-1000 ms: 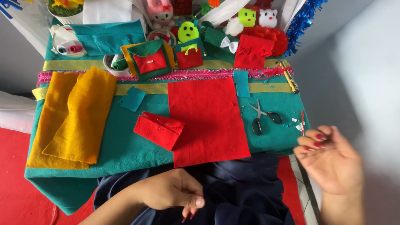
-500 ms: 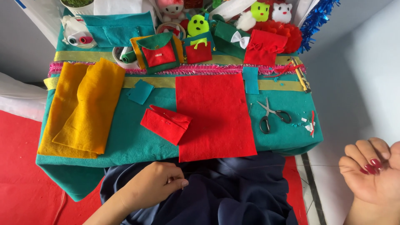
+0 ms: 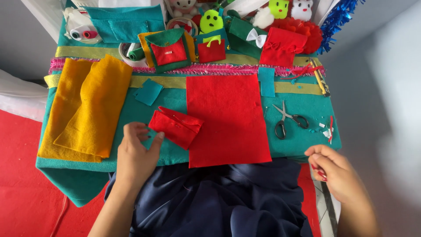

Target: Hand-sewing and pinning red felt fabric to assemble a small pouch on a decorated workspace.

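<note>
Up from the lap since half a second ago, the left hand [image 3: 137,154] now rests on the teal felt cloth [image 3: 131,114] covering the table, its fingers curled with the tips touching the left end of a small folded red felt pouch [image 3: 176,126]; whether they pinch it I cannot tell. That pouch lies just left of a large flat red felt sheet [image 3: 228,118], overlapping its edge. Meanwhile the right hand [image 3: 335,173] has come in closer to the table's right front corner, fingers drawn together with red-painted nails, pinching nothing I can make out. Scissors [image 3: 287,119] lie near it on the cloth. Folded yellow felt [image 3: 85,107] sits well to the left, a small teal felt square [image 3: 148,91] above the pouch
</note>
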